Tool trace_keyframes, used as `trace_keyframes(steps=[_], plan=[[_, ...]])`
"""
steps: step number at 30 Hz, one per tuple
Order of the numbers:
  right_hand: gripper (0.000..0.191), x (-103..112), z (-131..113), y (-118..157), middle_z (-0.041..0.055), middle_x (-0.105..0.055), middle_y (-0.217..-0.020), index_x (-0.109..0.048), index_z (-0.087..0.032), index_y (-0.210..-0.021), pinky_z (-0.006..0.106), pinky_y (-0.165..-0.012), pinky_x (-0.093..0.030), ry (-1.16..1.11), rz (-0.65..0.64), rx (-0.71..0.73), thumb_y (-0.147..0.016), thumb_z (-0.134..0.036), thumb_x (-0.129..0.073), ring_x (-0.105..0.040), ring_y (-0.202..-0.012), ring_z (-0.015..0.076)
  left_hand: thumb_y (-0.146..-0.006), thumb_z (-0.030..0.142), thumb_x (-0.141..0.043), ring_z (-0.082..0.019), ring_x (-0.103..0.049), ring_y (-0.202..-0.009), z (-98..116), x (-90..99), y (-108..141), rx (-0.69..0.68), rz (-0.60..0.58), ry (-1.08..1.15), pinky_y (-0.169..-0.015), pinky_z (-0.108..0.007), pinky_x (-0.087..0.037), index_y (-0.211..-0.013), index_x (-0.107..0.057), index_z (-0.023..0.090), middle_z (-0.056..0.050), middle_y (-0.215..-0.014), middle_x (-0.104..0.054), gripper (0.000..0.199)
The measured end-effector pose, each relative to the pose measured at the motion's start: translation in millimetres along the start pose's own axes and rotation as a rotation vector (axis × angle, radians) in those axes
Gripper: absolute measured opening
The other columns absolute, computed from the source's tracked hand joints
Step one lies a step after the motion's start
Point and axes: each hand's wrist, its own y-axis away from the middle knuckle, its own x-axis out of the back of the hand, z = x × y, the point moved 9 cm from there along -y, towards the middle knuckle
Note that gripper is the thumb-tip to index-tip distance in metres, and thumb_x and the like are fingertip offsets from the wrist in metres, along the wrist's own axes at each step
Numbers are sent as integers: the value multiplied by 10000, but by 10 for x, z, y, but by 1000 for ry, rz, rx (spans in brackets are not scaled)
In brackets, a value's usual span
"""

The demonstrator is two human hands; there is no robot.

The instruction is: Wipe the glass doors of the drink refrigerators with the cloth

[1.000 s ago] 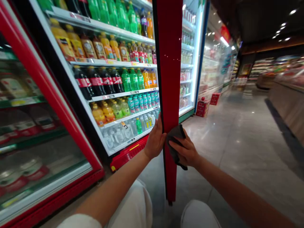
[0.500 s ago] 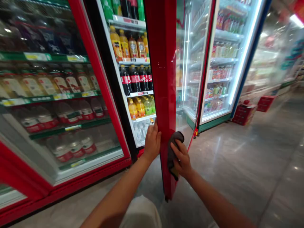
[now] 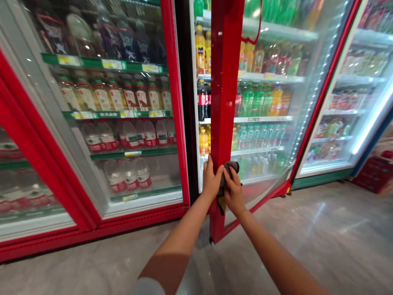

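A red-framed glass cooler door (image 3: 225, 94) stands ajar in front of me. My left hand (image 3: 211, 180) is closed on the left edge of its frame, low down, with the thumb across the front and some fingers hidden behind the edge. Just to the right, my right hand (image 3: 235, 192) holds a dark grey cloth (image 3: 231, 166) against the same frame. Part of the cloth hangs below my fingers, showing a yellowish patch. The two hands almost touch.
Bottled drinks (image 3: 260, 98) line the shelves behind the door glass. To the left is a closed red-framed cooler (image 3: 176, 123) with more bottles. Another lit cooler (image 3: 340, 110) and a red box (image 3: 373, 172) stand to the right. Below lies a shiny grey floor (image 3: 294, 246).
The door has swung further toward its cooler, and the gap on its left is narrower. My view has shifted left. My hands are closer together, the cloth still in the right one.
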Motion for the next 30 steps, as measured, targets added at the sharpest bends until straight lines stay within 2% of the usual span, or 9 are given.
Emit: trace_keyframes(steps=[4,10,15,21,25,28,30], plan=[[797,-407,171,-16,122,-424,-1611,-407,-305,-1579,587,-1194,-404,66,-61,56,-836,-19,-422,-406,-1501,299,-992,379,-511,-271,-512,-1388,-374,85,-285,2,3,28,-1170,-478,-407,-1584,-359,235,-142,-1444,-536,628],[801,-953,516,49,137,-497,-1558,-366,-318,-1598,572,-1134,-484,222,-139,180,-868,12,-400,-439,-1480,313,-1010,357,-459,-282,-384,-1502,-946,73,-632,-14,23,23,-1236,-504,-318,-1616,-282,217,-164,-1583,-421,646],[785,-1340,769,0,150,-561,-1488,-371,-327,-1596,586,-1044,-558,340,-146,246,-881,-9,-435,-502,-1426,350,-1039,361,-401,-264,-359,-1523,-1327,58,-878,-24,35,71,-1255,-500,-301,-1629,-243,244,-149,-1628,-385,622],[783,-1659,946,-196,98,-639,-1393,-459,-342,-1552,514,-1017,-603,470,-210,311,-845,-4,-451,-562,-1359,324,-1033,361,-413,-271,-335,-1539,-1710,89,-1170,33,5,118,-1262,-484,-305,-1607,-318,209,-153,-1641,-380,601],[706,-1819,1048,-295,89,-666,-1343,-540,-295,-1501,462,-1044,-585,508,-225,401,-856,-19,-461,-512,-1397,303,-1044,366,-407,-250,-326,-1545,-1864,130,-1346,36,64,133,-1277,-452,-275,-1590,-366,205,-129,-1633,-411,571],[582,-1901,1141,-327,84,-687,-1293,-614,-278,-1433,442,-1064,-560,493,-203,499,-905,-72,-480,-462,-1434,302,-1065,369,-381,-210,-310,-1550,-1919,160,-1366,-12,103,144,-1284,-397,-258,-1588,-372,253,-73,-1662,-374,536],[522,-1915,1202,-331,72,-708,-1250,-647,-292,-1392,435,-1086,-536,473,-152,550,-935,-100,-484,-454,-1442,296,-1077,347,-353,-183,-288,-1556,-1945,173,-1288,-86,93,135,-1282,-364,-262,-1599,-337,302,-27,-1685,-323,524]])
